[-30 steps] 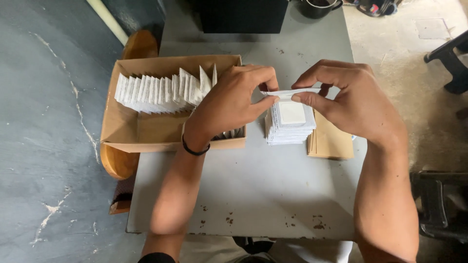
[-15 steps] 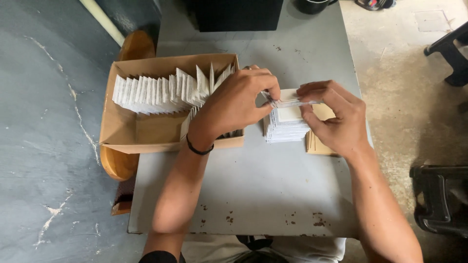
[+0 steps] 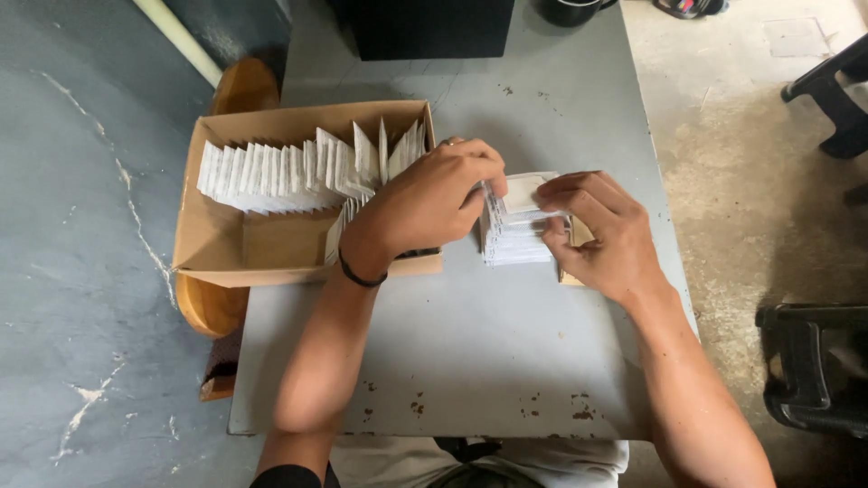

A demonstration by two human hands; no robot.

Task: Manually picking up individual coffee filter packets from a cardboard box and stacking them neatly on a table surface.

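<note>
Head view: 1 stack of white folded packets (image 3: 515, 237) stands on the grey table (image 3: 470, 352), just right of 1 open cardboard box (image 3: 271, 244). The left hand (image 3: 434, 201) presses its fingertips against the stack's left edge; the right hand (image 3: 601, 230) lies over the top right, fingers curled onto the uppermost packet. Both grips are closed lightly on the stack, neither lifting it.

Risks, as judged: the stack is tall and its left face uneven, so uneven pressure from either hand could shear it and fan the packets across the table; a piece of brown card (image 3: 579, 237) partly under the stack's right side may tilt it. In the box, the row of upright white packets (image 3: 298, 167) leans apart at its right end, and the left wrist, close above it, could knock those loose ones flat.

Counts: 2 hands, 1 stack, 1 box, 1 row of packets (single packets too many and too tightly packed to count), 1 black wristband (image 3: 360, 276), 1 table
</note>
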